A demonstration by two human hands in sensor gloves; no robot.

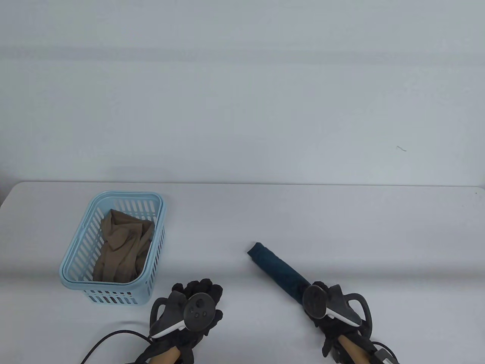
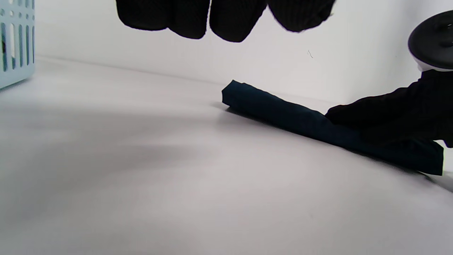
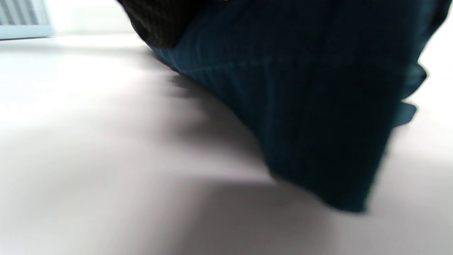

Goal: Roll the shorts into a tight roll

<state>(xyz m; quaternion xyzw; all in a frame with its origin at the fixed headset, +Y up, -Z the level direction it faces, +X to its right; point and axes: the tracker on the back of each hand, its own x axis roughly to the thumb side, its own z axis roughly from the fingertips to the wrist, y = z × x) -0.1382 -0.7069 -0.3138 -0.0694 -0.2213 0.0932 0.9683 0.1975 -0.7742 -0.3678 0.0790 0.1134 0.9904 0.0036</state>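
Observation:
The dark teal shorts point(image 1: 278, 271) lie on the white table as a long narrow roll, running from the middle toward the front right. My right hand point(image 1: 320, 290) grips the roll's near end, with fingers lying over its top. In the left wrist view the right hand point(image 2: 389, 113) presses on the roll point(image 2: 279, 109). In the right wrist view the roll point(image 3: 300, 106) fills the frame under a gloved finger point(image 3: 159, 21). My left hand point(image 1: 202, 292) is empty, to the left of the roll and apart from it; its fingers point(image 2: 226, 17) hang above the table.
A light blue slotted basket point(image 1: 75, 261) stands at the front left, holding a crumpled khaki garment point(image 1: 123, 246). Its corner shows in the left wrist view point(image 2: 16, 42). A black cable point(image 1: 102, 341) trails from the left hand. The white wall rises behind the table.

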